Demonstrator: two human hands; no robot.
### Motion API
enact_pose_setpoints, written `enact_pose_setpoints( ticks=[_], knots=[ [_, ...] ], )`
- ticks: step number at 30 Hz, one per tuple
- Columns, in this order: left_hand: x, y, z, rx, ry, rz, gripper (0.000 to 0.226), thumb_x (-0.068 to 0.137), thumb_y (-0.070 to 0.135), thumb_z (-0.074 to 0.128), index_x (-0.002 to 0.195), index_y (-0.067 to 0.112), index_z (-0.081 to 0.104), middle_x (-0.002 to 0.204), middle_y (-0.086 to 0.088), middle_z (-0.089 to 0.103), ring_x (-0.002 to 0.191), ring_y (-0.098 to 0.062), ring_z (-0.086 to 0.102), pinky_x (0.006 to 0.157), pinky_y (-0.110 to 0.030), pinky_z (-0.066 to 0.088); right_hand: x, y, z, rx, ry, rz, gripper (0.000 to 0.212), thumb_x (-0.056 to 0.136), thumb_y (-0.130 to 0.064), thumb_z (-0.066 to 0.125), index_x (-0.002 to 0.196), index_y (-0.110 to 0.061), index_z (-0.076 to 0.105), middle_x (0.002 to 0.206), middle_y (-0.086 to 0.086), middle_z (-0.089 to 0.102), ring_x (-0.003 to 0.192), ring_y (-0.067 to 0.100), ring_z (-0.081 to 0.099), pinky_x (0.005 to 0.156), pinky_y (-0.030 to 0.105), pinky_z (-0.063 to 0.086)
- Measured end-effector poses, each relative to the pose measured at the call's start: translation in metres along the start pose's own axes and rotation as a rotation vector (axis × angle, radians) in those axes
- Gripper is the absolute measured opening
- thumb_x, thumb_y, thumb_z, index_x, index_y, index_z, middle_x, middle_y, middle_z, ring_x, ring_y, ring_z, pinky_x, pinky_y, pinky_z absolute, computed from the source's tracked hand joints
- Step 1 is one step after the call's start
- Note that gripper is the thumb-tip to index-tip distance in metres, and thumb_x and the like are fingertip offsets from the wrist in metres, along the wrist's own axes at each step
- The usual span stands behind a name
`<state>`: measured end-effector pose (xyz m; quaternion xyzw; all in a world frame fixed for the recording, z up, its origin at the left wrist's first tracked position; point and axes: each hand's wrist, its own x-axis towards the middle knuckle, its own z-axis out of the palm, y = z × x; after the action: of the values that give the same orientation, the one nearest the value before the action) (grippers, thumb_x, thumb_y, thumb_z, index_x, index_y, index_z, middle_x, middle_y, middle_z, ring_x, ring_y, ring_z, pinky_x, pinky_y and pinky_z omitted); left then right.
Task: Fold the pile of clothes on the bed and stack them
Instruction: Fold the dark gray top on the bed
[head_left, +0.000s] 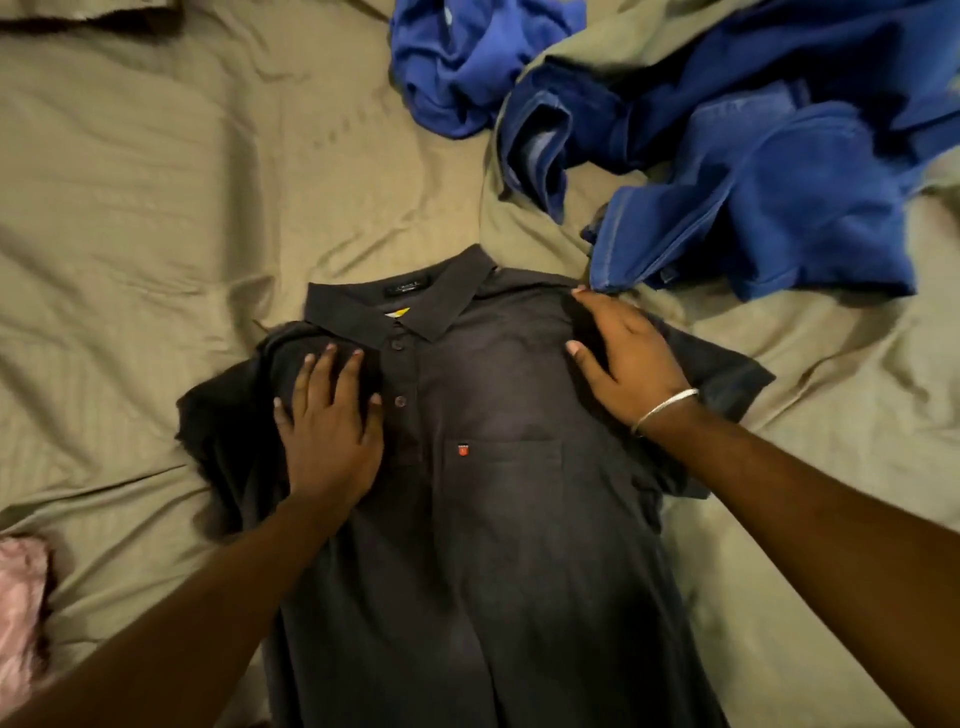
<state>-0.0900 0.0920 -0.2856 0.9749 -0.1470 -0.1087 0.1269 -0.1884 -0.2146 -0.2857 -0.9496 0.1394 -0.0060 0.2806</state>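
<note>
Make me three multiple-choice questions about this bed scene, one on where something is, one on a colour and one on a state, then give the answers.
1. Where does the left hand rest on the polo shirt?
A. on the hem
B. beside the collar, by the bunched sleeve
C. on the chest pocket

2. What colour are the unfolded clothes piled beyond the shirt?
A. blue
B. red
C. white

3. How does the shirt lie?
A. folded in a square
B. rolled up
C. spread flat, front up

Answers: 1 B, its fingers lie left of the buttons; 2 A, the heap is all blue; 3 C, collar, buttons and pocket all show.
</note>
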Motion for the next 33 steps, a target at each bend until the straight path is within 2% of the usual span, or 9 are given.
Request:
enact_pose_setpoints(
  ticks=[3,6,10,13,17,23,26,29,33],
  knots=[
    [-0.019,0.056,0.006,-0.015,0.14,0.311,0.038,0.095,0.035,0.044,0.128,0.026,0.06,0.134,-0.001,0.057,0.122,-0.025,0.051,0.101,-0.051,0.036,-0.039,0.022,-0.024,-0.222,0.306,0.118,0.04,0.091,-0.033,0.057,0.123,-0.01,0.062,0.112,0.014,0.066,0.102,0.038,0.059,0.086,0.046,0.048],
    [-0.027,0.116,0.021,-0.036,-0.003,0.489,0.036,0.095,0.037,0.045,0.128,0.035,0.061,0.133,0.007,0.058,0.123,-0.02,0.053,0.099,-0.046,0.035,-0.075,0.053,-0.041,-0.35,0.296,0.478,0.054,0.083,-0.049,0.062,0.119,-0.009,0.061,0.116,0.02,0.058,0.105,0.041,0.053,0.083,0.047,0.042],
    [-0.016,0.187,0.044,0.037,-0.259,0.478,0.048,0.1,0.045,0.039,0.145,0.054,0.028,0.158,0.015,0.027,0.148,-0.017,0.02,0.111,-0.06,0.022,-0.092,0.088,-0.059,-0.178,0.154,0.567,0.044,0.085,-0.046,0.067,0.109,-0.009,0.062,0.11,0.022,0.055,0.105,0.043,0.051,0.09,0.048,0.044],
    [-0.005,0.211,0.051,0.142,-0.325,0.426,0.051,0.098,0.057,0.034,0.145,0.06,0.016,0.161,0.017,0.014,0.15,-0.021,0.009,0.11,-0.068,0.013,-0.086,0.088,-0.069,-0.046,0.131,0.484,0.016,0.096,-0.028,0.054,0.099,-0.012,0.053,0.088,0.014,0.062,0.083,0.039,0.06,0.07,0.04,0.044],
    [-0.005,0.224,0.053,0.188,-0.335,0.385,0.056,0.093,0.07,0.026,0.146,0.06,0.009,0.163,0.015,0.005,0.151,-0.024,-0.005,0.108,-0.074,0.0,-0.059,0.076,-0.087,0.357,0.384,0.609,0.012,0.099,-0.014,0.051,0.104,-0.004,0.048,0.085,0.006,0.056,0.08,0.023,0.052,0.068,0.027,0.031],
    [-0.011,0.249,0.07,0.242,-0.362,0.25,0.069,0.089,0.077,0.024,0.149,0.056,-0.002,0.162,0.014,-0.014,0.148,-0.029,-0.023,0.107,-0.076,-0.006,-0.038,0.065,-0.081,0.565,0.512,0.829,0.035,0.088,-0.019,0.067,0.118,-0.011,0.05,0.072,-0.008,0.052,0.071,0.015,0.054,0.079,0.03,0.045],
    [-0.013,0.251,0.08,0.221,-0.32,0.218,0.069,0.09,0.075,0.026,0.148,0.056,-0.005,0.162,0.013,-0.014,0.147,-0.031,-0.024,0.105,-0.077,-0.005,-0.087,0.042,-0.068,0.48,0.41,0.816,0.029,0.083,-0.03,0.074,0.099,-0.015,0.055,0.082,-0.001,0.06,0.079,0.02,0.058,0.072,0.027,0.042],
    [-0.015,0.251,0.085,0.219,-0.271,0.209,0.068,0.09,0.076,0.023,0.148,0.055,-0.006,0.162,0.013,-0.015,0.147,-0.032,-0.024,0.103,-0.078,-0.005,-0.164,0.003,-0.041,0.443,0.009,0.879,0.04,0.078,-0.054,0.072,0.08,-0.015,0.063,0.079,0.003,0.068,0.079,0.025,0.066,0.072,0.034,0.051],
    [-0.014,0.254,0.091,0.234,-0.235,0.207,0.068,0.09,0.078,0.017,0.149,0.053,-0.007,0.163,0.011,-0.014,0.148,-0.033,-0.021,0.102,-0.079,-0.004,-0.236,-0.037,-0.001,0.375,-0.194,0.853,0.032,0.092,-0.047,0.06,0.1,-0.017,0.065,0.096,0.007,0.07,0.092,0.028,0.066,0.076,0.033,0.051]
  ],
)
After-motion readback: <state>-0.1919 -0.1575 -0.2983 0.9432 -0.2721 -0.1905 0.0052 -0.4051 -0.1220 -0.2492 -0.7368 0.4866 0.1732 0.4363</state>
